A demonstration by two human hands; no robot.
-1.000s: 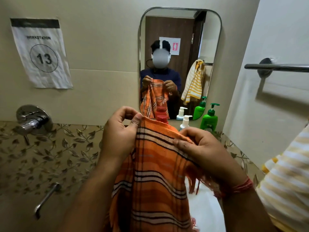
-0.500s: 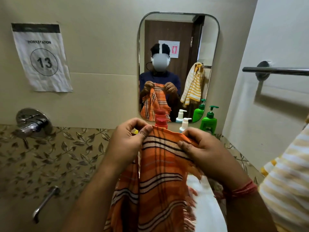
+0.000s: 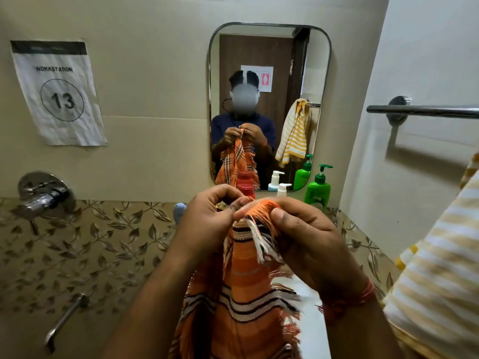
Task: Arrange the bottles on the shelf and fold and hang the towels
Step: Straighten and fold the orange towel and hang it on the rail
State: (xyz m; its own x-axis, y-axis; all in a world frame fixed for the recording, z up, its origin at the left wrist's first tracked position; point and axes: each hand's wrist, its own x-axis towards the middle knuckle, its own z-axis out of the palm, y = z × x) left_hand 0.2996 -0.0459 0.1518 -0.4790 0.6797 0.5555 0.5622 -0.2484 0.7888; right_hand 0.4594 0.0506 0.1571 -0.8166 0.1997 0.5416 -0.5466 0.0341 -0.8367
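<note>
Now the orange striped towel (image 3: 241, 301) hangs down the lower centre of the frame, gathered narrow at the top where half a second ago it was spread wide between the hands. The yellow striped towel (image 3: 438, 268) fills the lower right edge, below the towel bar (image 3: 425, 111) at upper right. The left hand (image 3: 207, 218) and right hand (image 3: 303, 234) have come together at centre, fingertips almost touching, each pinching the towel's fringed top edge. Behind them, under the mirror (image 3: 269, 73), stand a green pump bottle (image 3: 317, 190), a red-capped bottle (image 3: 245, 189) and a white pump bottle (image 3: 283, 189), mostly hidden; what they stand on cannot be told.
</note>
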